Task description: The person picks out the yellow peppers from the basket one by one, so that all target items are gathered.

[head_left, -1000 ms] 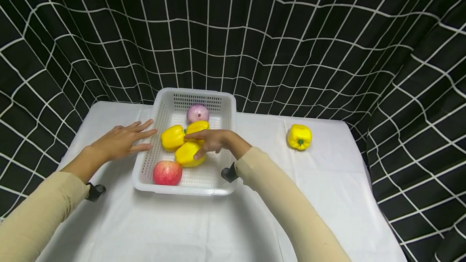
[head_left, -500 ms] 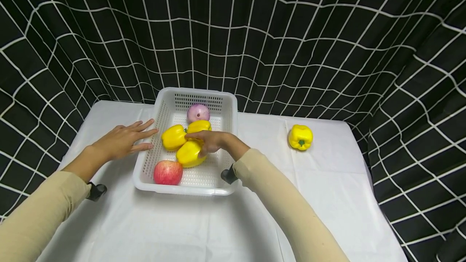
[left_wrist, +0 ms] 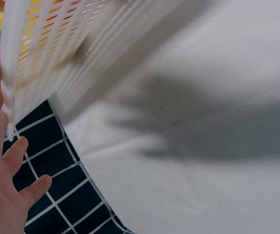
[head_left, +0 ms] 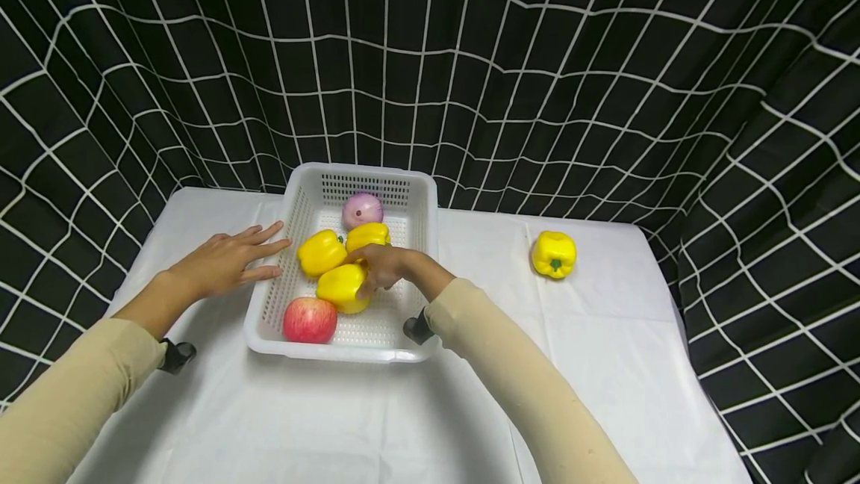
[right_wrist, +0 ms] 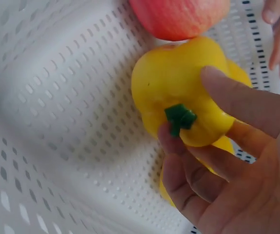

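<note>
A white plastic basket [head_left: 336, 352] holds yellow bell peppers, a red apple [head_left: 310, 320] and a purple onion [head_left: 363, 211]. My right hand [head_left: 381, 266] reaches inside and grips the nearest yellow bell pepper [head_left: 341, 288]. In the right wrist view the thumb lies on this pepper [right_wrist: 174, 78], and the fingers curl by its green stem [right_wrist: 180, 117]. Two more peppers, one to the left [head_left: 321, 253] and one behind [head_left: 367, 236], lie close to it. My left hand [head_left: 225, 260] has its fingers spread, with the fingertips at the basket's left rim.
Another yellow bell pepper [head_left: 554, 254] stands on the white tablecloth [head_left: 605, 334], to the right of the basket. A black curtain with a white grid [head_left: 470, 95] surrounds the table at the back and sides.
My right hand has closed on the near pepper, which has turned and shifted slightly left toward the apple. The onion has shifted a little left. The left hand stays in place.
</note>
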The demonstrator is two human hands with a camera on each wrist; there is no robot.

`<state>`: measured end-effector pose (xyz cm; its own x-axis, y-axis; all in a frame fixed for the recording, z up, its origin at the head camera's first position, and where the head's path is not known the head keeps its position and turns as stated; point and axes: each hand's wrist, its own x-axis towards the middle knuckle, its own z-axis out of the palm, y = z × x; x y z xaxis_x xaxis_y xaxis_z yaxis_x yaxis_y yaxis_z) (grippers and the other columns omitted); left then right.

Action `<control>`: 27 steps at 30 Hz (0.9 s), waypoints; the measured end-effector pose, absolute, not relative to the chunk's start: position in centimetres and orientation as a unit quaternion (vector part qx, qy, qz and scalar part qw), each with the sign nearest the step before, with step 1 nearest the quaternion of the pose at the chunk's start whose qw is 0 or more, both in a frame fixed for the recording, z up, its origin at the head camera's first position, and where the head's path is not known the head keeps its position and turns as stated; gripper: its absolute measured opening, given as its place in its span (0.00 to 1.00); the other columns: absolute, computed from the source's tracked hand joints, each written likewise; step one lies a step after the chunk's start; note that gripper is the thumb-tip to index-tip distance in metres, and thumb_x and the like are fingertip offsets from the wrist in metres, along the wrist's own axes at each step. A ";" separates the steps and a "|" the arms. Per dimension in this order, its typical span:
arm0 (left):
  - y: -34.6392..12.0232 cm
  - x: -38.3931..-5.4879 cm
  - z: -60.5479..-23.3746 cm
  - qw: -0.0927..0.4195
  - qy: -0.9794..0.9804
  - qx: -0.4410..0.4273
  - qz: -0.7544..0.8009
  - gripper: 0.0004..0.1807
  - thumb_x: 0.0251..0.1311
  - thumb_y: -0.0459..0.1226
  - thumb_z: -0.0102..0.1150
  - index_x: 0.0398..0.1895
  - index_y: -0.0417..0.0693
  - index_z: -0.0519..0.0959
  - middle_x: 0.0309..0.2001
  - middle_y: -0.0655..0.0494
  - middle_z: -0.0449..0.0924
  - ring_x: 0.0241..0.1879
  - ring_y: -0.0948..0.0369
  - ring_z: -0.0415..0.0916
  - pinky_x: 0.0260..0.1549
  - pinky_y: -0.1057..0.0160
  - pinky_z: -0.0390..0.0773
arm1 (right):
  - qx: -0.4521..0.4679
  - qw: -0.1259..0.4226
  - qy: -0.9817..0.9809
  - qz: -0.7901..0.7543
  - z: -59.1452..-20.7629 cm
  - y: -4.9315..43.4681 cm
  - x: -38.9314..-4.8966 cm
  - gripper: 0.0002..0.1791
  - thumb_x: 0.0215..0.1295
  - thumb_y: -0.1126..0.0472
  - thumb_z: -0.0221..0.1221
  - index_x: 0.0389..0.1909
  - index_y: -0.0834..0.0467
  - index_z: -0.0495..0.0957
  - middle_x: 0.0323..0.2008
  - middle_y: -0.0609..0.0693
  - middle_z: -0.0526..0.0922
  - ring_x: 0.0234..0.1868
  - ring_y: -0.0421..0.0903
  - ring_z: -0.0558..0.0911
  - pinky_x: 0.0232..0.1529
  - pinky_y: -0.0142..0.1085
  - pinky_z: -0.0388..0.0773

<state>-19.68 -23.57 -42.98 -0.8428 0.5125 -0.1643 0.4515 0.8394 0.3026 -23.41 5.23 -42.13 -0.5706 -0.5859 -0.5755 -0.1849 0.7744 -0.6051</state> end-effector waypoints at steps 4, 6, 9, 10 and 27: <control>-23.6 -19.8 -43.1 0.114 0.952 0.258 0.122 0.34 0.70 0.56 0.52 0.75 0.56 0.63 0.78 0.47 0.50 0.74 0.36 0.51 0.62 0.27 0.58 | -0.230 0.409 0.848 -0.246 -42.5 4.9 -23.3 0.40 0.62 0.63 0.68 0.74 0.58 0.62 0.66 0.59 0.70 0.49 0.48 0.77 0.48 0.42 0.82; -23.6 -19.7 -43.0 0.112 0.951 0.258 0.124 0.34 0.70 0.55 0.53 0.75 0.56 0.63 0.78 0.47 0.50 0.74 0.36 0.51 0.62 0.28 0.58 | -0.229 0.409 0.847 -0.251 -42.5 4.8 -23.3 0.40 0.62 0.62 0.69 0.73 0.59 0.63 0.63 0.59 0.72 0.45 0.48 0.79 0.49 0.44 0.82; -23.6 -19.7 -42.9 0.114 0.951 0.257 0.126 0.33 0.70 0.55 0.53 0.75 0.56 0.63 0.78 0.47 0.50 0.74 0.37 0.50 0.63 0.28 0.57 | -0.223 0.412 0.846 -0.255 -42.5 4.7 -23.3 0.41 0.61 0.61 0.69 0.74 0.59 0.62 0.64 0.59 0.71 0.44 0.47 0.79 0.51 0.46 0.81; -23.6 -19.6 -42.9 0.115 0.951 0.256 0.126 0.33 0.70 0.55 0.53 0.75 0.56 0.63 0.78 0.47 0.50 0.74 0.37 0.50 0.63 0.28 0.57 | -0.221 0.413 0.846 -0.256 -42.5 4.7 -23.3 0.41 0.61 0.61 0.69 0.74 0.59 0.62 0.64 0.59 0.71 0.45 0.47 0.79 0.52 0.46 0.81; -23.6 -19.6 -42.9 0.123 0.952 0.251 0.128 0.34 0.70 0.56 0.52 0.76 0.56 0.63 0.79 0.47 0.49 0.74 0.37 0.51 0.63 0.27 0.56 | -0.216 0.420 0.842 -0.262 -42.3 5.0 -23.5 0.42 0.60 0.58 0.70 0.73 0.56 0.62 0.64 0.59 0.70 0.51 0.50 0.77 0.56 0.46 0.79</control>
<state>-19.61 -23.62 -42.95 -0.8444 0.5083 -0.1693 0.4456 0.8417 0.3050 -23.47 4.98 -42.29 -0.5531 -0.5835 -0.5947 -0.1437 0.7699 -0.6218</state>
